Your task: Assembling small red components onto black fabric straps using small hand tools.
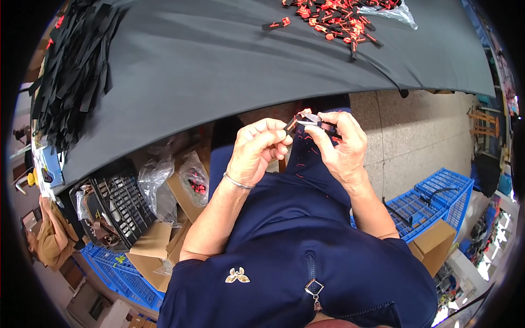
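Observation:
Between the thumb and fingers of my left hand (pixel 254 150) is a short black strap piece (pixel 291 127) with orange-red stitching, its stitched end pointing up and right. My right hand (pixel 348 147) grips small thread snips (pixel 309 121), with the metal blades at the strap's orange end. Whether the blades touch a thread is too small to tell. Both hands are raised over my lap, just off the table's near edge. Bits of orange thread (pixel 301 164) lie on my dark blue trousers.
Similar black-and-orange pieces (pixel 333 22) lie heaped on the dark-covered table (pixel 219 60), beside a clear plastic bag (pixel 402 15). Long black straps (pixel 76 65) drape at the left. Blue crates (pixel 443 191), a cardboard box (pixel 150 240) and a black crate (pixel 128 210) surround me. A person (pixel 52 235) is at far left.

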Motion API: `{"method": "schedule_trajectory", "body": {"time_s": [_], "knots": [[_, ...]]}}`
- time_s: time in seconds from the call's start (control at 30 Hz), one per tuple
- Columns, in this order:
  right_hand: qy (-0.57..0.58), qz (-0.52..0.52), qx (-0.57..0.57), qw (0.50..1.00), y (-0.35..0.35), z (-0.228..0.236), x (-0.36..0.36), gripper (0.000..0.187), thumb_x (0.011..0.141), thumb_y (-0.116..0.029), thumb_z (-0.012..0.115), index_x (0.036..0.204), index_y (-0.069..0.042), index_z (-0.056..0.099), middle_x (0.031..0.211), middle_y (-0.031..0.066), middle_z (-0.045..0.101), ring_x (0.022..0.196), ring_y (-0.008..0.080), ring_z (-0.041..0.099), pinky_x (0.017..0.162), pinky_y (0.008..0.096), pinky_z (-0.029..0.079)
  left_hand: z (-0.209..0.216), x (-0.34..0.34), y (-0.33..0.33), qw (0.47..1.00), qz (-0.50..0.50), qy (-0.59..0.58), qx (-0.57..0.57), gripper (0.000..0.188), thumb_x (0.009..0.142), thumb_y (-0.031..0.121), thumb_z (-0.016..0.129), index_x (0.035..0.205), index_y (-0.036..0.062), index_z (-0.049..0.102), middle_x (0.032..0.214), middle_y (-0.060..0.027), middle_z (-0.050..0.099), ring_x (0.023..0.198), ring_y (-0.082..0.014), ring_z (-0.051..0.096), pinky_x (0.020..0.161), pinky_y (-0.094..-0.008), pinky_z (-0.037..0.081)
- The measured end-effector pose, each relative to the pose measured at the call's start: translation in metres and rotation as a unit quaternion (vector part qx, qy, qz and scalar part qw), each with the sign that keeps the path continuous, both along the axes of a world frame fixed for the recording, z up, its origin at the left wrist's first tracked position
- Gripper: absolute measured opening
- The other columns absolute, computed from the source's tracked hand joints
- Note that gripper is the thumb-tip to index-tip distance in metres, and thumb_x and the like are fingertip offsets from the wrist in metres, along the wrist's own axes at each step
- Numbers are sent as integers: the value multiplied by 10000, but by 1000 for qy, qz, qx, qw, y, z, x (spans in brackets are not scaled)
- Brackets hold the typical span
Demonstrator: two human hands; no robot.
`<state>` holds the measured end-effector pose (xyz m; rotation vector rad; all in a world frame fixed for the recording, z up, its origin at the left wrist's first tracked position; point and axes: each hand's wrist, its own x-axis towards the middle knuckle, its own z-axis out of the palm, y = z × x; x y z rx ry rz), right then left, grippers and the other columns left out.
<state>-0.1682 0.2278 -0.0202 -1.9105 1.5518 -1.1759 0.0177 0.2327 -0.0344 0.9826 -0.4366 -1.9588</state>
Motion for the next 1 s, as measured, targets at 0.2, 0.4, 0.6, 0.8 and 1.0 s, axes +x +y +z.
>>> {"method": "schedule_trajectory", "body": {"time_s": [0.2,0.4,0.6,0.8,1.0], "knots": [[45,3,-18,999,1,-4,-5,293,672,-158,814,879,-51,636,703,40,619,603,176,573,546,286,471,-9,0,-2,997,5,78,22,128,826,69,601,921,-14,619,750,-64,646,596,-99,567,562,-224,463],[76,23,-61,995,1,-10,-4,303,670,-179,811,882,-58,634,662,26,574,585,183,543,523,297,445,-10,0,-2,996,0,80,34,119,821,58,598,912,-17,618,740,-61,638,578,-100,548,559,-223,453],[84,27,-68,994,1,-12,-7,314,673,-200,807,885,-53,628,661,24,569,587,187,532,522,298,436,-12,1,0,996,-11,80,39,116,822,56,583,907,-19,609,733,-63,618,572,-110,529,553,-229,443],[84,35,-81,993,1,-17,-8,315,674,-206,807,884,-52,628,674,23,581,587,186,533,522,297,435,-15,1,-1,997,-17,60,46,119,827,62,568,908,-21,595,708,-66,591,557,-120,507,543,-239,431],[94,41,-86,991,3,-21,-9,310,670,-214,809,877,-57,640,689,20,594,577,188,530,520,303,434,-19,-2,0,996,-13,60,63,118,839,72,561,905,-20,594,711,-62,586,566,-113,498,544,-233,424]]}}
